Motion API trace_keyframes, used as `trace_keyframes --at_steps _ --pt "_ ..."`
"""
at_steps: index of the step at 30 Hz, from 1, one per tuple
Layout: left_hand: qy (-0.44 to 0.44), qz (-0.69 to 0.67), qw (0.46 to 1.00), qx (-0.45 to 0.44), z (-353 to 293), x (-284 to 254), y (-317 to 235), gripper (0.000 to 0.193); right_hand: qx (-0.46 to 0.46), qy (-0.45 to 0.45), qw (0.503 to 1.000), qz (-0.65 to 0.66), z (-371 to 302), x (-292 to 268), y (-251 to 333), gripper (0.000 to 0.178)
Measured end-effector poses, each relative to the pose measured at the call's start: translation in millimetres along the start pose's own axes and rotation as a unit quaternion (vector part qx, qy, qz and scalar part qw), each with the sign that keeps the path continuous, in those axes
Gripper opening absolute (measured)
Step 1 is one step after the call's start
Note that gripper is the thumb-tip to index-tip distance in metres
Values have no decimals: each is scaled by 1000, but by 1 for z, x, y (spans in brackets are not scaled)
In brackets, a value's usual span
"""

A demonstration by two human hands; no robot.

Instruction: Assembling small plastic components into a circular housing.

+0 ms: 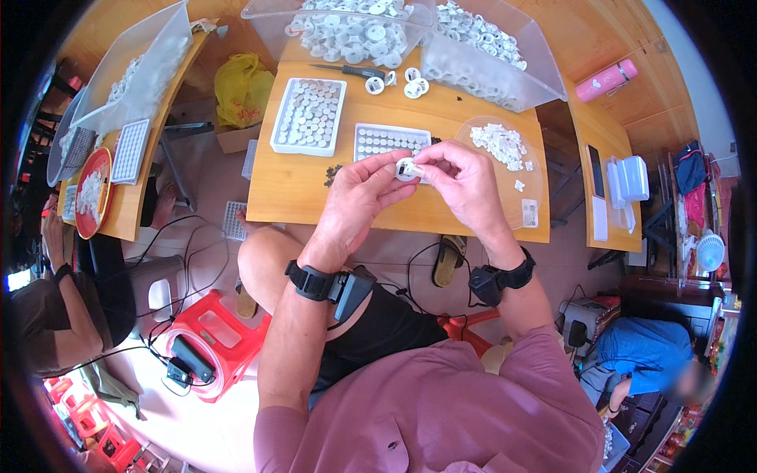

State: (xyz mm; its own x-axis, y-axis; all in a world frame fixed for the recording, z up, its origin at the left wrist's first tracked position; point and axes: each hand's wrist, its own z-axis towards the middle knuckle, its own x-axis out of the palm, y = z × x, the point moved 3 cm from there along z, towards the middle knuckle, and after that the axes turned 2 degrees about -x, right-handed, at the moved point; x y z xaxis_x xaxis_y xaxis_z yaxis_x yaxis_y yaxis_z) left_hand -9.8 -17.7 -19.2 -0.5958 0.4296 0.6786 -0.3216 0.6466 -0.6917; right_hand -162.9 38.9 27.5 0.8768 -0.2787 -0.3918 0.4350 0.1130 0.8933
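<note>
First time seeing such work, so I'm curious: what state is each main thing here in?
Left hand: closed on round white piece
Right hand: pinching the piece's edge
Left clear bin: open-topped, heaped
Right clear bin: open-topped, well filled
White tray: many discs inside
Gridded tray: discs in rows, partly hidden
Small white pieces: loosely heaped
Screwdriver: lying down
Pink bottle: capped
Yellow bag: crumpled
Fan: on or off unclear

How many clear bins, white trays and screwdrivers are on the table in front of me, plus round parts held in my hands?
Clear bins: 2
White trays: 2
Screwdriver: 1
Held round part: 1
Total: 6
</note>
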Motion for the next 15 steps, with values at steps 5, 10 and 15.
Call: trace_keyframes --at_steps 5,10,15 --pt "1 -8 1000 9 1 -1 1 35 -17 -2 999 -42 1 2 4 7" --pt "-7 -8 1000 4 0 -1 0 34 -18 -1 999 -48 1 2 7 8" --pt "-5 -12 1000 4 1 -3 2 34 -23 -1 999 -48 0 4 8 8"
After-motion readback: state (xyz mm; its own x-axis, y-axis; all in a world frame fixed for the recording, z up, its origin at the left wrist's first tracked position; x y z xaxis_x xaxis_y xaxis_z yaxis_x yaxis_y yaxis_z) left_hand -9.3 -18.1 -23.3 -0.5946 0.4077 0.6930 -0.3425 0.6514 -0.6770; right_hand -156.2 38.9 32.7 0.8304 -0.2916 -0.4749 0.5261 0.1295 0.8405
